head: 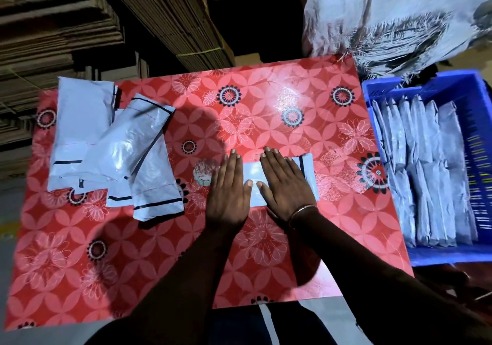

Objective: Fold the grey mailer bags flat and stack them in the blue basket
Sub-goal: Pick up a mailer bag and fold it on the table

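Observation:
A folded grey mailer bag (307, 170) lies flat in the middle of the red flowered table (266, 99). My left hand (229, 190) and my right hand (286, 183) both press on it with straight fingers, side by side, hiding most of it. A loose pile of unfolded grey mailer bags (114, 147) sits at the table's left. The blue basket (476, 97) stands off the table's right edge and holds several folded grey bags (423, 174) standing on edge in rows.
Stacks of flat cardboard (66, 25) rise behind and to the left of the table. A white woven sack (394, 17) lies at the back right, just behind the basket. A gold bangle (300, 211) circles my right wrist.

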Action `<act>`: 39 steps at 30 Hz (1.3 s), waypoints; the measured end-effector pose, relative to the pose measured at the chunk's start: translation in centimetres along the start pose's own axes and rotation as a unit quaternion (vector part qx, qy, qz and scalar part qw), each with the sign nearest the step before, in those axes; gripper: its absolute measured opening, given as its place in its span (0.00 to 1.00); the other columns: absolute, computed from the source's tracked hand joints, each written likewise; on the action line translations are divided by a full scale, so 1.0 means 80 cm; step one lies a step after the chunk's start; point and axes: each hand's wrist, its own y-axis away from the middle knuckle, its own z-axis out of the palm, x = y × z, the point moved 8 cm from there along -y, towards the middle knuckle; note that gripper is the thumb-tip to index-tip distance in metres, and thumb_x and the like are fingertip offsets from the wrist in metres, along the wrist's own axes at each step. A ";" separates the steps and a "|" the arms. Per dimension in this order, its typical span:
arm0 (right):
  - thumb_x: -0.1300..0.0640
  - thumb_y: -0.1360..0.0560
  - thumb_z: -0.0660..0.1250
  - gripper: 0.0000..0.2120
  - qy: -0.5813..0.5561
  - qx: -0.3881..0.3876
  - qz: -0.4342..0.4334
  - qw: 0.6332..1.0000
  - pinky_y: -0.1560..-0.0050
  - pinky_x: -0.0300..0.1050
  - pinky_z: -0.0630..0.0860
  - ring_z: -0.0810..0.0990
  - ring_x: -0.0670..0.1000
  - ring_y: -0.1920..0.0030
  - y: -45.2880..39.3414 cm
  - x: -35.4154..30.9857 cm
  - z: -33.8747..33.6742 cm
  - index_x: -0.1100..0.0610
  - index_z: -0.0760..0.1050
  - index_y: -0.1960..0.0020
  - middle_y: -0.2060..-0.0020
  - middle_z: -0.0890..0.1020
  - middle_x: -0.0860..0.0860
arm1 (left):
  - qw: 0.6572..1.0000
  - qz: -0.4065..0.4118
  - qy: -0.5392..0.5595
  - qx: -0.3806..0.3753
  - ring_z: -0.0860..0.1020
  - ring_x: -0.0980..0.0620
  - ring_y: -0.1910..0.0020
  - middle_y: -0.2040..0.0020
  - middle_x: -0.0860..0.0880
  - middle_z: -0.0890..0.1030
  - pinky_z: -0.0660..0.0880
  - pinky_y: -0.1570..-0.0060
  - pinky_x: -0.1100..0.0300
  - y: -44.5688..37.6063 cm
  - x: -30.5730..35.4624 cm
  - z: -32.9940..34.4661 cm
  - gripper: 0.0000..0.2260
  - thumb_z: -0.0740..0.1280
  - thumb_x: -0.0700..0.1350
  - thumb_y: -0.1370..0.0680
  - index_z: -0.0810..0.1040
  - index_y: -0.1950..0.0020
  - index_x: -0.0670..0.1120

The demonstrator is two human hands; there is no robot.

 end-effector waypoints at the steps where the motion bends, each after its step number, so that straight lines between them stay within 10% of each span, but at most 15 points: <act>1: 0.41 0.15 0.48 0.32 -0.005 -0.002 0.009 1.000 0.19 0.52 0.48 0.43 0.49 0.18 0.005 0.009 -0.002 0.56 0.46 0.17 0.18 0.48 0.51 | 1.000 -0.001 -0.007 0.015 0.48 0.50 0.17 0.16 0.45 0.49 0.56 0.21 0.47 0.004 -0.003 -0.004 0.27 0.48 0.53 0.12 0.49 0.16 0.42; 23: 0.36 0.18 0.43 0.36 -0.047 -0.066 0.142 0.986 0.20 0.57 0.45 0.38 0.52 0.19 0.056 0.105 -0.017 0.54 0.39 0.17 0.18 0.40 0.50 | 0.997 -0.015 0.069 -0.036 0.57 0.41 0.18 0.17 0.42 0.57 0.59 0.22 0.40 0.014 -0.062 0.005 0.33 0.55 0.56 0.18 0.54 0.17 0.41; 26: 0.42 0.16 0.52 0.34 -0.098 -0.016 0.152 0.983 0.21 0.57 0.50 0.47 0.55 0.18 0.063 0.094 -0.035 0.57 0.47 0.17 0.18 0.48 0.55 | 0.990 -0.029 0.137 -0.034 0.62 0.39 0.21 0.19 0.39 0.61 0.62 0.23 0.43 0.007 -0.064 -0.006 0.36 0.62 0.54 0.20 0.54 0.17 0.40; 29: 0.53 0.18 0.60 0.22 -0.153 0.118 0.123 0.973 0.40 0.50 0.71 0.75 0.58 0.35 0.084 0.058 -0.075 0.58 0.67 0.26 0.34 0.77 0.58 | 0.993 0.012 0.115 -0.016 0.66 0.38 0.24 0.21 0.37 0.65 0.61 0.25 0.46 -0.011 -0.049 -0.023 0.38 0.70 0.52 0.22 0.57 0.18 0.39; 35: 0.47 0.21 0.59 0.22 -0.246 0.074 0.151 0.955 0.41 0.54 0.73 0.74 0.57 0.39 0.109 0.019 -0.042 0.56 0.72 0.30 0.40 0.78 0.54 | 0.996 0.042 0.038 -0.068 0.76 0.37 0.38 0.38 0.39 0.79 0.72 0.37 0.43 -0.033 -0.002 -0.019 0.37 0.77 0.54 0.28 0.68 0.25 0.40; 39: 0.45 0.22 0.60 0.25 -0.302 0.057 0.156 0.939 0.38 0.53 0.71 0.74 0.58 0.38 0.118 0.020 -0.033 0.59 0.72 0.32 0.39 0.77 0.55 | 0.982 -0.011 0.140 -0.125 0.78 0.45 0.54 0.58 0.50 0.79 0.72 0.56 0.57 -0.016 -0.002 -0.006 0.18 0.73 0.58 0.34 0.78 0.51 0.48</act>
